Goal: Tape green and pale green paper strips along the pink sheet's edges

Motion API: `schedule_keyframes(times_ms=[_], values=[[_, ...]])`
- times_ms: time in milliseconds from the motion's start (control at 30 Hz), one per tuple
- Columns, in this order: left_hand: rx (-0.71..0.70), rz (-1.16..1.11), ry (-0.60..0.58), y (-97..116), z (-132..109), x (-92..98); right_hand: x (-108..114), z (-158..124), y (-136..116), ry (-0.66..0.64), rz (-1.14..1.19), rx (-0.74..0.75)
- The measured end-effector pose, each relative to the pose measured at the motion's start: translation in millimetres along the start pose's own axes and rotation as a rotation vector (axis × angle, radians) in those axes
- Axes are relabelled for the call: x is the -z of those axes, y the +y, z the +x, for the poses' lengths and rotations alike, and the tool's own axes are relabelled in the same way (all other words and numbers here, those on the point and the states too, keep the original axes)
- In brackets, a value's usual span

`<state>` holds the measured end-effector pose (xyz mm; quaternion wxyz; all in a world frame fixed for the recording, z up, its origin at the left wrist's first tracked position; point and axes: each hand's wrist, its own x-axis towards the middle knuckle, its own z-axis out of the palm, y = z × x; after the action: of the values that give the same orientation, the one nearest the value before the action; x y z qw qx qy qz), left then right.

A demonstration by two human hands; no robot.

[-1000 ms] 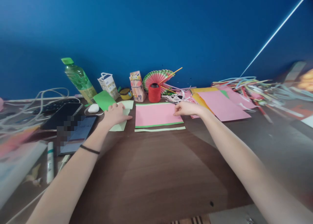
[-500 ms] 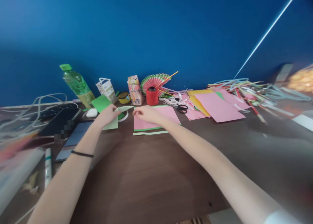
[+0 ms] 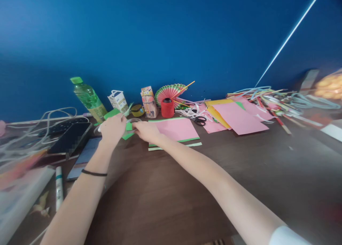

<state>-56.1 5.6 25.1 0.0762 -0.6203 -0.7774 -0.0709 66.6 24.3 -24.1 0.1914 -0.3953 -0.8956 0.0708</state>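
My left hand is closed at the left back of the desk. A narrow pale green piece of paper sticks up beyond its fingertips; the rest is hidden by the hand. Bright green paper lies between my hands, and more of it shows behind the left one. My right hand is pinched on the edge of a roll of clear tape, partly covered by the fingers. Right of that lies a pink sheet over a green one, with a pale green strip along its front.
At the back stand a green bottle, a small carton, a patterned box, a red spool and a paper fan. Scissors and pink sheets lie right; phones and a marker left.
My right hand has moved left from the pink sheet to the tape roll. My left hand has shifted slightly, and the pale green paper it held is now mostly out of sight.
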Motion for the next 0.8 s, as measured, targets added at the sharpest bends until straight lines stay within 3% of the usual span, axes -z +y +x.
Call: schedule_keyframes(times_ms=[133,200,267,333,400,500,600,667,733,800], values=[[-0.027,0.032,-0.064,2,-1,-2.7,18,-16,10,0.057,0.0,0.016],[-0.085,0.027,-0.162,1,2,-10.1,26,-29,19,0.07,0.057,0.027],[-0.145,0.033,-0.336,-1,6,-19.8,32,-45,27,0.053,0.094,0.003],[-0.189,0.031,-0.41,-4,10,-29.6,38,-60,36,0.05,0.119,-0.002],[-0.228,0.019,-0.436,-7,12,-37.3,44,-73,42,0.052,0.201,-0.033],[-0.318,-0.019,-0.354,-7,12,-40.0,56,-85,49,0.049,0.355,-0.128],[-0.357,-0.105,-0.237,2,4,-27.1,72,-89,55,0.053,0.471,-0.155],[-0.357,-0.423,-0.192,11,-4,-10.9,83,-89,59,0.014,0.522,-0.152],[-0.399,-0.676,-0.247,20,-14,7.3,94,-90,62,-0.001,0.576,-0.139],[-0.479,-0.775,-0.331,28,-24,23.0,105,-91,64,0.005,0.643,-0.123]])
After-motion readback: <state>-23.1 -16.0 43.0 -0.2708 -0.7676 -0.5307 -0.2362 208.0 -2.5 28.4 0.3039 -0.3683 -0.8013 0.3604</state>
